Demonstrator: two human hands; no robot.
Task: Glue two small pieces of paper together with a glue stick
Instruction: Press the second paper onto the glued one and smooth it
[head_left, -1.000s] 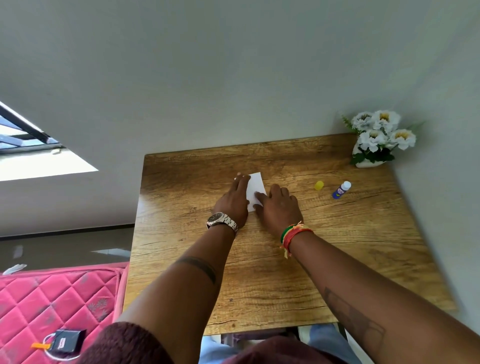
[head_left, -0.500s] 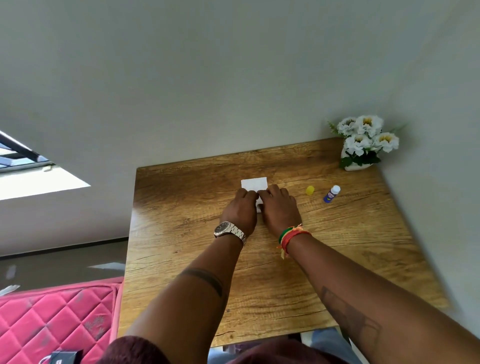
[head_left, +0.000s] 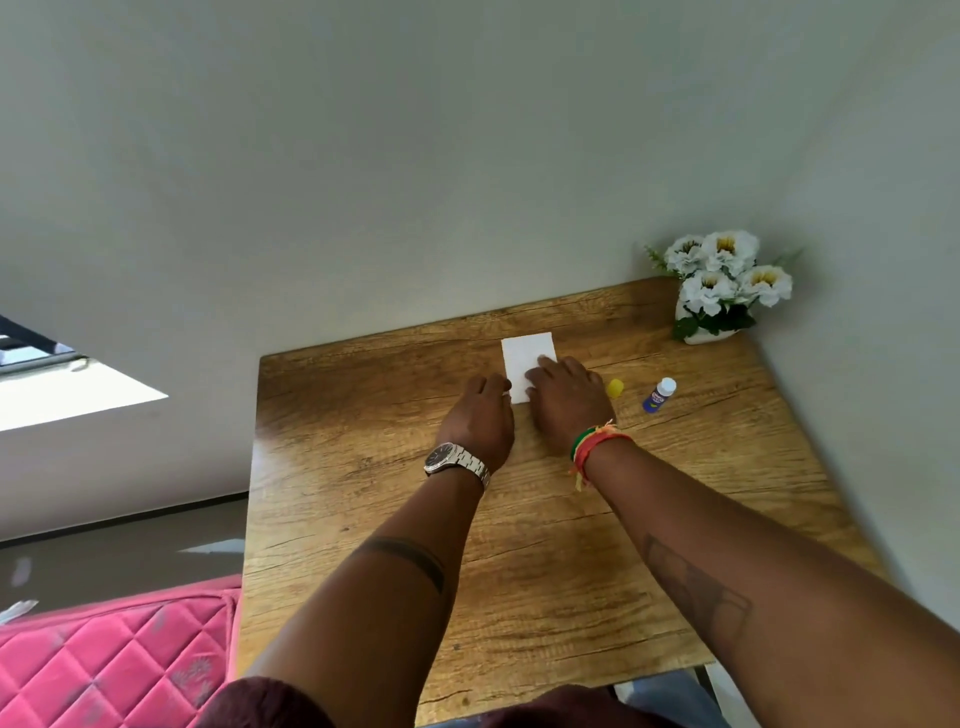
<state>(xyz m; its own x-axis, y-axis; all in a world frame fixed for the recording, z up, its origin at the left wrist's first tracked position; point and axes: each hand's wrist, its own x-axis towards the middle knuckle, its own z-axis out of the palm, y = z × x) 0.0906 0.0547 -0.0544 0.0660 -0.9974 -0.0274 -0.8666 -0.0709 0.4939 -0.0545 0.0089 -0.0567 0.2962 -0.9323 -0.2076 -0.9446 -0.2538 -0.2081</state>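
1. Two forearms reach across the wooden table.
2. The left hand lies palm-down, fingers curled at the paper's near-left corner; the right hand lies flat, fingers pressing its near part.
3. The white paper lies flat, long axis pointing away.
4. Right of it lie a yellow cap and the glue stick, white end pointing far-right.

right hand covers the near right corner of the paper; can't tell if that's one sheet or two stacked. left hand fingertips blurred at paper's edge, contact unclear. glue stick label too small to read. tabletop near edge hidden by arms.
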